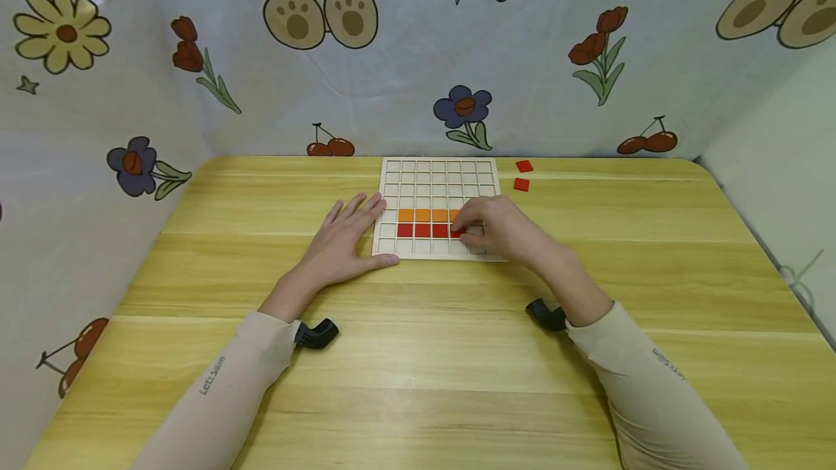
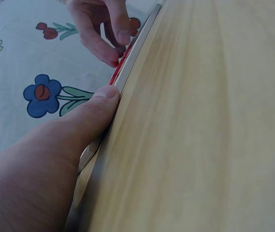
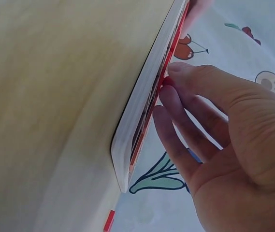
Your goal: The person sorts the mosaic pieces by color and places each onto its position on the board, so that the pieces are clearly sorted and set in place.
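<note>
A pale wooden grid board (image 1: 431, 185) lies at the back middle of the table. Inside its grid, a row of orange tiles (image 1: 423, 215) sits directly above a row of red tiles (image 1: 422, 231). My left hand (image 1: 336, 245) rests with spread fingers at the board's left edge, the thumb at the front corner. Over the right end of the red row, my right hand (image 1: 506, 229) pinches a small red tile (image 3: 167, 81) between thumb and fingertips, right at the board's surface. The fingers partly hide that tile and the cells beneath.
Two loose red tiles, a far one (image 1: 525, 166) and a nearer one (image 1: 521, 184), lie on the wooden table (image 1: 418, 368) to the right of the board. A patterned cloth (image 1: 392, 85) hangs behind the table's back edge. Black wrist devices (image 1: 318, 334) stick out from both sleeves.
</note>
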